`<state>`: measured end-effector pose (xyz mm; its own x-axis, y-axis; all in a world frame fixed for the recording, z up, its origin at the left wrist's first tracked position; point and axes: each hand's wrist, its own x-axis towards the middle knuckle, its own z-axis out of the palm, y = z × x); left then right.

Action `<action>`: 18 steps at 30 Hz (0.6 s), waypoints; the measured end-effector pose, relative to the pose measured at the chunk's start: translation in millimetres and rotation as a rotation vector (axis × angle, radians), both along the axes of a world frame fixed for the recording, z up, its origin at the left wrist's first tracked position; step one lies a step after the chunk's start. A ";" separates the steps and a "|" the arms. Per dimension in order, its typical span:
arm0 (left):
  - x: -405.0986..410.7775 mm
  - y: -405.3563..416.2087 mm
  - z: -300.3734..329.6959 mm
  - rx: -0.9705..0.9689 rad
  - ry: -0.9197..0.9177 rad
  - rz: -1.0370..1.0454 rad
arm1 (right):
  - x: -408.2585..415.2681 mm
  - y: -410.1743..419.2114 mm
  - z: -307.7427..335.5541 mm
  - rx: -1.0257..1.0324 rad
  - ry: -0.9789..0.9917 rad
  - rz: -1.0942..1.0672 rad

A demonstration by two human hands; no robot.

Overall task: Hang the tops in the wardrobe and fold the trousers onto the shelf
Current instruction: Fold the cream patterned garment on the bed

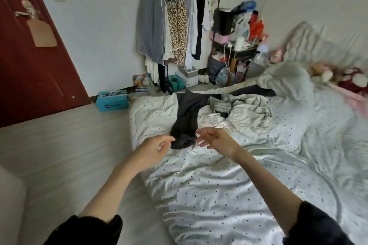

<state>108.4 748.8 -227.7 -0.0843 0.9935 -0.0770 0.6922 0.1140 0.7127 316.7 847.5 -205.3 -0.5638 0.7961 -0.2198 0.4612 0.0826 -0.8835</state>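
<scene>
Two hands out over the bed (229, 185), neither gripping anything. Left hand (154, 150) at about seven o'clock from the near end of the dark trousers (187, 117), fingers loosely curled, fingertips just beside the bunched cuff and seemingly clear of it. Right hand (216, 139) at about four o'clock from that same end, fingers spread and relaxed, holding nothing. Dark trousers laid on the dotted sheet, long axis running from six o'clock near the hands up toward twelve o'clock at the foot of the bed, the far part spreading right toward one o'clock. Near cuff sitting between the two hands, roughly as close to one as to the other. Likely next: a pinch on each side of that cuff, then a pull along the length to straighten before folding. Grey crumpled clothes (245, 109) heaped just right of the trousers, touching them. Clothes rail (191, 16) well apart at twelve o'clock, against the wall, already hung with tops.
</scene>
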 end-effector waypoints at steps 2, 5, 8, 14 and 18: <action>6.2 22.5 -13.0 -0.030 -0.015 -0.014 | 9.0 18.3 -10.8 -0.031 -0.015 -0.031; 10.5 72.0 -33.2 -0.082 -0.050 -0.052 | 21.4 55.4 -28.4 -0.080 -0.030 -0.113; 9.3 126.9 -50.7 -0.106 -0.031 -0.112 | 26.9 94.8 -48.1 -0.084 -0.080 -0.183; 11.6 267.4 -100.2 -0.152 -0.014 -0.268 | 36.1 205.3 -95.5 0.032 -0.238 -0.509; 16.2 347.3 -136.5 -0.210 -0.028 -0.351 | 39.2 267.0 -138.8 0.051 -0.421 -0.558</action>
<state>124.6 1096.1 -364.2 0.2618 0.9240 -0.2788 0.6956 0.0197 0.7182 355.9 1114.5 -344.2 0.0567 0.9569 -0.2847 0.7490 -0.2294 -0.6216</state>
